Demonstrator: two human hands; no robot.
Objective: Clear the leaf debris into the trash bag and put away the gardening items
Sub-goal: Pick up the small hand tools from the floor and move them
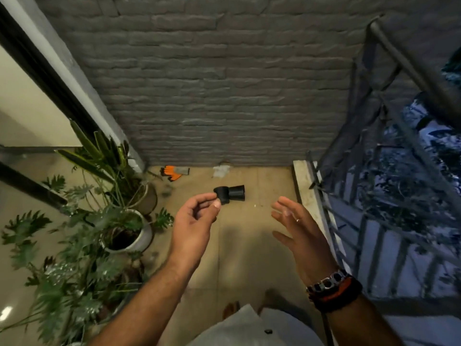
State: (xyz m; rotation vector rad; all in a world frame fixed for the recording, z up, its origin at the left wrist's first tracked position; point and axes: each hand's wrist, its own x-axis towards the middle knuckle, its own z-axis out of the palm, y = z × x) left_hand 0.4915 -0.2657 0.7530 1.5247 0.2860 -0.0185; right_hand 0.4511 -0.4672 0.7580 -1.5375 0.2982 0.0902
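My left hand (193,221) pinches the rim of a small black plastic pot (222,195) between thumb and fingers, holding it out over the balcony floor. A second small black pot (237,193) sits right beside it; I cannot tell whether it is nested with the first or lying on the floor behind. My right hand (296,231) hovers to the right with fingers spread and straight, holding nothing. A pair of orange and grey gardening gloves (174,172) lies on the floor by the brick wall.
Potted plants stand along the left, one in a white pot (144,236) and one in a pot behind it (151,198). A grey brick wall (212,96) closes the far end. A metal railing (374,171) runs along the right. A white patch (220,171) marks the floor.
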